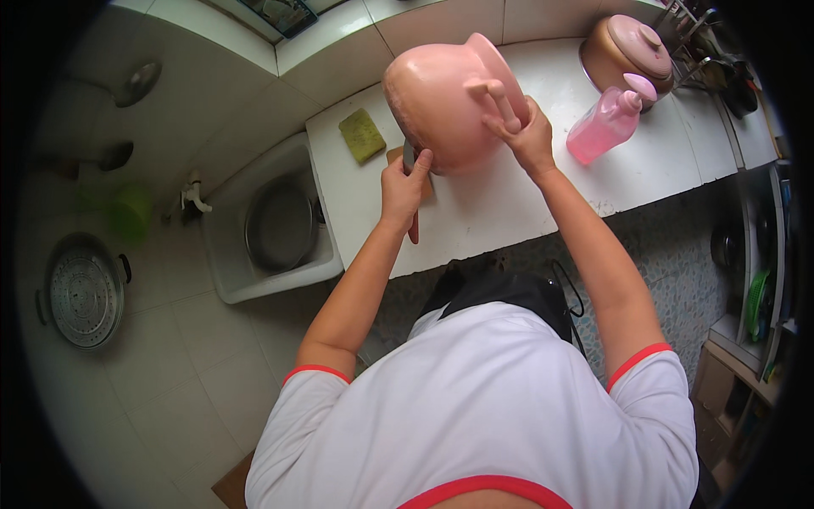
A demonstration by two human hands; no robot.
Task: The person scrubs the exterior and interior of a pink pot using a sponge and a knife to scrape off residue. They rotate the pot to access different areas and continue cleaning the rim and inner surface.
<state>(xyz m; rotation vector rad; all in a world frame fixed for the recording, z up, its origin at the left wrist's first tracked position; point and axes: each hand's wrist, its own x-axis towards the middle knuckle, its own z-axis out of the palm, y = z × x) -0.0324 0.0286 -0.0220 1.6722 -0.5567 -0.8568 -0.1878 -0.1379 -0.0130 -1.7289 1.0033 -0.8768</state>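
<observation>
A pink ceramic pot [445,95] is tilted on its side above the white counter, its browned base turned to the left and its mouth to the right. My right hand [533,137] grips it by the rim beside the side handle [499,105]. At the base's lower edge is my left hand [406,194], closed around what looks like a knife [414,230] with a reddish handle. Part of its metal blade shows by the pot's base; the rest is hidden. Partly covered by that hand, a flat brown piece [427,189] lies on the counter.
A green scouring sponge [362,136] lies left of the pot. On the right stand a pink pump bottle [601,127] and a lidded pot [626,57] near a metal rack [690,38]. The sink [232,280] at left holds a dark pan [280,226], below a tap [194,196].
</observation>
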